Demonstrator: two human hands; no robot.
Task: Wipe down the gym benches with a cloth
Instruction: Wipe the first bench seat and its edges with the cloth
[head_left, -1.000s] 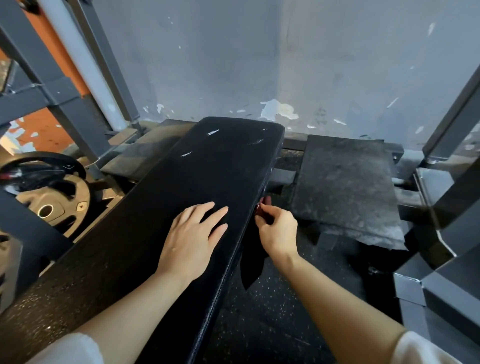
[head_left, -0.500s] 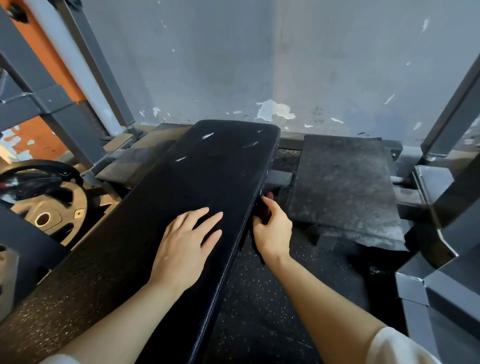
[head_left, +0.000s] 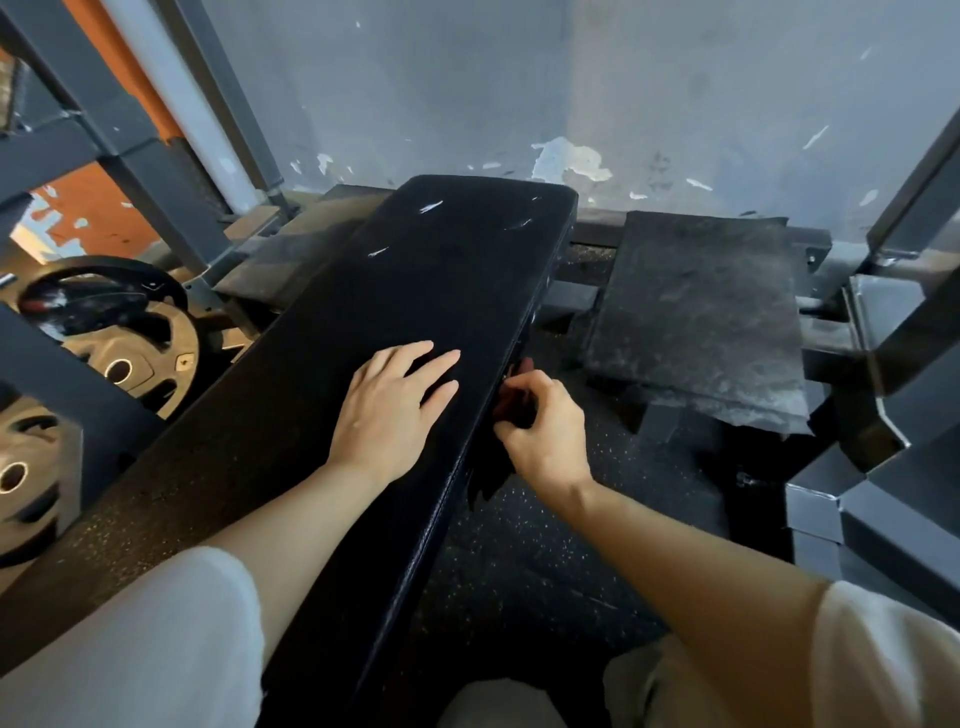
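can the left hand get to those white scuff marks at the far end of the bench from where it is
Probably yes. The left hand lies flat on the bench pad, and bare pad runs from it to the scuff marks. It would take a forward stretch.

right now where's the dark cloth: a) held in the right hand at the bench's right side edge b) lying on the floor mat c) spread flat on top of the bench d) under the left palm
a: the right hand grips the dark cloth against the side edge of the bench, while the left hand rests flat on top.

Hands on black bench
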